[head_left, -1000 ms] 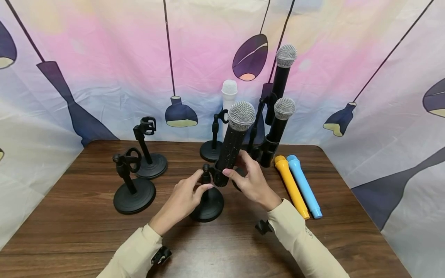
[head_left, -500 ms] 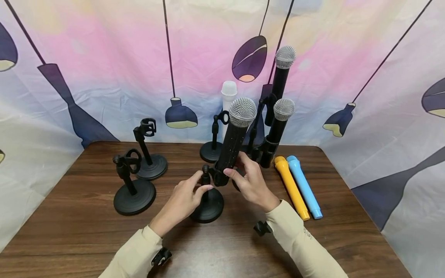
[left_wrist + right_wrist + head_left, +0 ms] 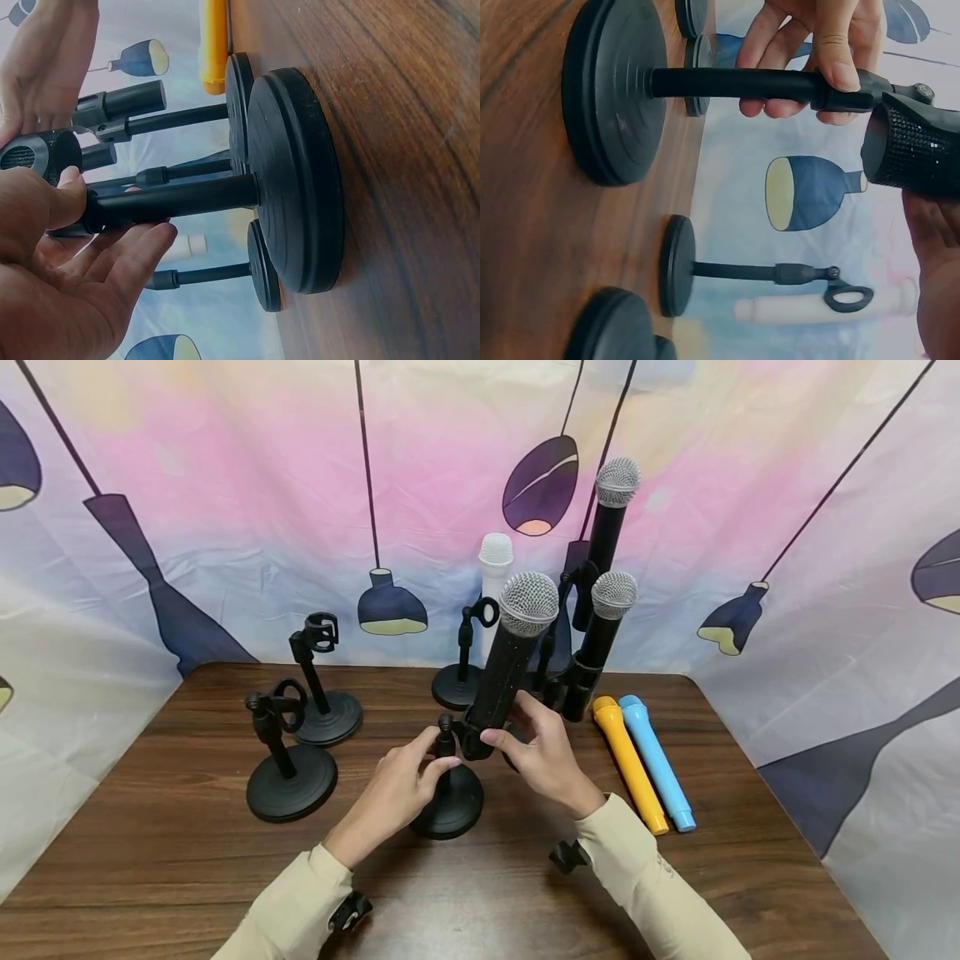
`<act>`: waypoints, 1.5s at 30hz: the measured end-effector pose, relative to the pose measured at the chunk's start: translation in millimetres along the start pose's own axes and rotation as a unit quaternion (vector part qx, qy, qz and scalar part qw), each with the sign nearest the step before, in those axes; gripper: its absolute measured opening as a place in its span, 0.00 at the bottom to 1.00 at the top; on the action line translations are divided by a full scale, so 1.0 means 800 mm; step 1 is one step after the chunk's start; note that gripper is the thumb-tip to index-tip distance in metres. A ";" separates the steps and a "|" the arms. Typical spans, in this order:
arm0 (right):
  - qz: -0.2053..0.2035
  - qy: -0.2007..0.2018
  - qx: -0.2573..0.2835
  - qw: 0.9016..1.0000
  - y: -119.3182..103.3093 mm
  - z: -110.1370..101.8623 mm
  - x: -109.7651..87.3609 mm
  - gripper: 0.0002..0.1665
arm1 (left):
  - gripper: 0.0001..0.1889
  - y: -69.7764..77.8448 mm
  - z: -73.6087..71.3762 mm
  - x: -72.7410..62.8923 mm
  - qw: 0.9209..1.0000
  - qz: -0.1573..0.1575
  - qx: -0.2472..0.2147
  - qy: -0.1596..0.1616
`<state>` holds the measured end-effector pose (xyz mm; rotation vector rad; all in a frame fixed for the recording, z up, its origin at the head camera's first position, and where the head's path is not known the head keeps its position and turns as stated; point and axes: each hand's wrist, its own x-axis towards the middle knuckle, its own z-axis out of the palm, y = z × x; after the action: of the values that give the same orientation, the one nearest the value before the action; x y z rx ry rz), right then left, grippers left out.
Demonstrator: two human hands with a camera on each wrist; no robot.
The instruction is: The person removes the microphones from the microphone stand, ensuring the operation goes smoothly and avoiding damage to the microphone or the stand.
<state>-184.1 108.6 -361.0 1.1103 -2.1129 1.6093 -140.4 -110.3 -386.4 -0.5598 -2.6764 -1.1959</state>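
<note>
A black microphone [image 3: 504, 672] with a silver mesh head leans to the right at the middle of the table, its lower end in the clip of a black desktop microphone stand [image 3: 453, 810]. My left hand [image 3: 397, 789] grips the upper part of the stand's pole [image 3: 180, 201], thumb on the near side and fingers behind. My right hand [image 3: 546, 756] holds the microphone low on its body from the right, the thumb near its bottom end. In the right wrist view, the bottom of the microphone [image 3: 911, 146] shows beside the stand's top joint. The stand's round base rests on the table.
Two stands with bare clips [image 3: 291, 781] [image 3: 327, 718] stand at left. Behind are a white microphone [image 3: 495, 560] in a stand [image 3: 455, 685] and two black microphones [image 3: 606, 539] [image 3: 600, 639] in stands. Yellow [image 3: 630, 764] and blue [image 3: 657, 764] microphones lie at right.
The held microphone has shifted slightly up and to the right, its bottom end a little higher at the clip. Both hands keep nearly the same place; the stand has stayed put.
</note>
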 end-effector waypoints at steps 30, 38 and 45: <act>-0.019 -0.011 -0.031 0.999 -0.006 -0.003 0.003 0.32 | 0.09 0.001 0.000 0.000 1.000 -0.001 -0.004 0.004; -0.009 -0.009 0.019 1.000 0.000 0.000 0.000 0.34 | 0.09 0.001 0.000 0.000 1.000 -0.003 0.003 0.007; 0.004 0.016 -0.020 1.000 -0.004 0.004 0.001 0.30 | 0.07 0.000 0.001 -0.001 1.000 0.003 0.002 0.012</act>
<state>-181.6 105.4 -359.4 1.0594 -2.1224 1.5693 -139.9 -109.8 -387.3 -0.5487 -2.6543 -1.1868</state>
